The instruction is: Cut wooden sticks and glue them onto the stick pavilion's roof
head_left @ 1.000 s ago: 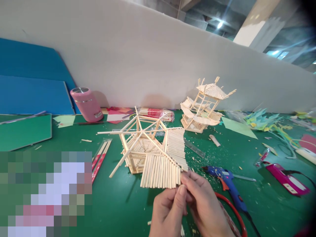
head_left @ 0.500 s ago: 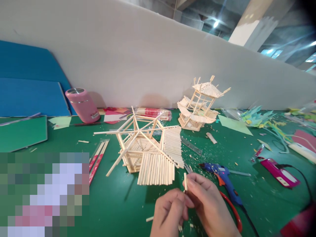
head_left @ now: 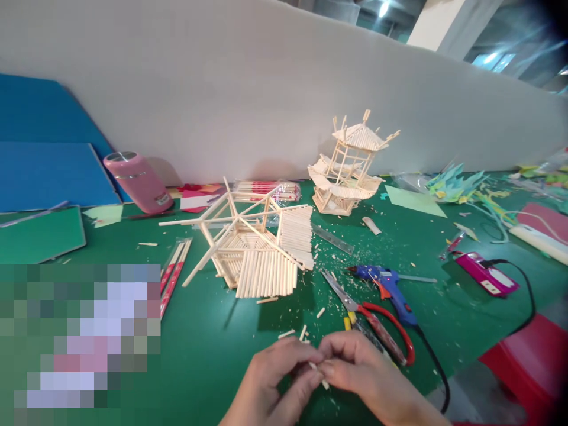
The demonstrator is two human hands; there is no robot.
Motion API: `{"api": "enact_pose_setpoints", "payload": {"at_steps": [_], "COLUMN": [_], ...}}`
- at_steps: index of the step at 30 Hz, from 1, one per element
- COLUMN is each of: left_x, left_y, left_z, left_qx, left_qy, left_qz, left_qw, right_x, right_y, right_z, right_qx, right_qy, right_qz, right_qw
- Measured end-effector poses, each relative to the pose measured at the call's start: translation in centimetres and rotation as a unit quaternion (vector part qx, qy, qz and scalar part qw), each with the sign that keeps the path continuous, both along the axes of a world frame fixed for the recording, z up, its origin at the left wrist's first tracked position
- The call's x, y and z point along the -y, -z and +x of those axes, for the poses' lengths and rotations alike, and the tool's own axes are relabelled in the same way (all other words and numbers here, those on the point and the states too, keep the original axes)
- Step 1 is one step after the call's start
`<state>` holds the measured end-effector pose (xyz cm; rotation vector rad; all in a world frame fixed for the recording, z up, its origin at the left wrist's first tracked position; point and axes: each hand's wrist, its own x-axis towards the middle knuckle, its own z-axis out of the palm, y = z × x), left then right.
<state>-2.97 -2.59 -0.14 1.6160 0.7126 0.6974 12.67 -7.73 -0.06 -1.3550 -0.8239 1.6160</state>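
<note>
My left hand [head_left: 279,378] and my right hand [head_left: 361,370] meet at the front of the table. Their fingertips pinch a short, pale wooden stick [head_left: 325,384], which slants between them and is partly covered by the fingers. Just beyond lie loose cut stick pieces [head_left: 303,332]. Farther back stands a six-sided stick frame [head_left: 231,248], with two roof panels of side-by-side sticks [head_left: 266,275] on its right and near sides. Red-handled scissors [head_left: 348,300] lie right of the pieces, partly over another tool with yellow ends [head_left: 349,320].
A blue glue gun [head_left: 390,284] with a black cord lies to the right. Behind it stands a finished-looking stick pavilion [head_left: 346,171]. A pink flask [head_left: 139,183], packets of sticks [head_left: 266,190], a ruler [head_left: 332,238] and a magenta power box [head_left: 486,273] surround the work. A pixelated patch covers the lower left.
Both hands are lower in the picture, and the stick has gone from nearly upright to slanting between the fingertips. The scissors and loose pieces now show more fully. The camera view has shifted slightly.
</note>
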Motion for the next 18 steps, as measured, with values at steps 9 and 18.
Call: {"api": "enact_pose_setpoints", "payload": {"at_steps": [9, 18], "left_x": [1.4, 1.5], "left_y": [1.0, 1.5], "left_z": [-0.9, 0.2], "left_qx": [-0.061, -0.090], "left_qy": [-0.071, -0.013], "left_qz": [0.030, -0.053], "left_qw": [0.995, 0.994], "right_x": [1.3, 1.9], "right_y": [0.4, 1.0], "right_z": [-1.0, 0.4], "right_qx": [0.174, 0.392], "right_qy": [-0.015, 0.005], "right_qz": [0.091, 0.158], "right_qw": [0.980, 0.906]}}
